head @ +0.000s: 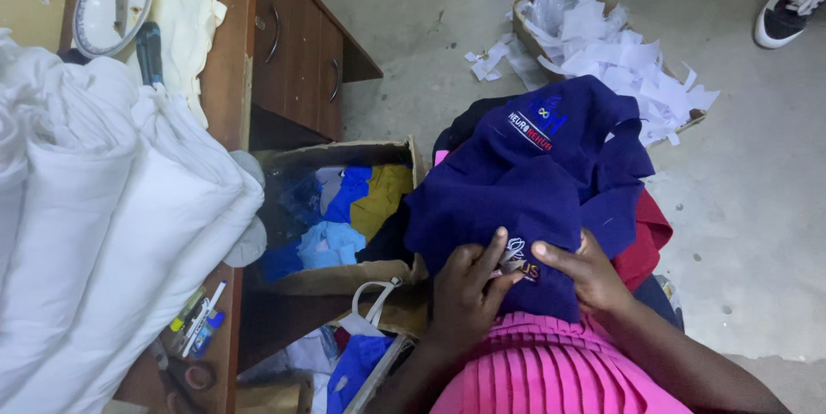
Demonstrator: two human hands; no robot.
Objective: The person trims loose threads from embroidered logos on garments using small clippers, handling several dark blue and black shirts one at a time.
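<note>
Both hands, left hand (pixel 465 293) and right hand (pixel 585 274), pinch navy garment (pixel 516 199) on lap | embroidered patch (pixel 516 261) between thumbs | best kept taut, flat, fingertips close | scrap box (pixel 335 207) beside.

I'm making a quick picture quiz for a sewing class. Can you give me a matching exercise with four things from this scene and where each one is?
Things:
1. navy garment
2. white fabric rolls
3. paper scraps
4. round dial scale

Places:
a. in a cardboard box on the floor, top of view
b. on the lap, under both hands
c. far end of the wooden desk
d. piled on the desk, left

Pairs: 1-b, 2-d, 3-a, 4-c
</note>
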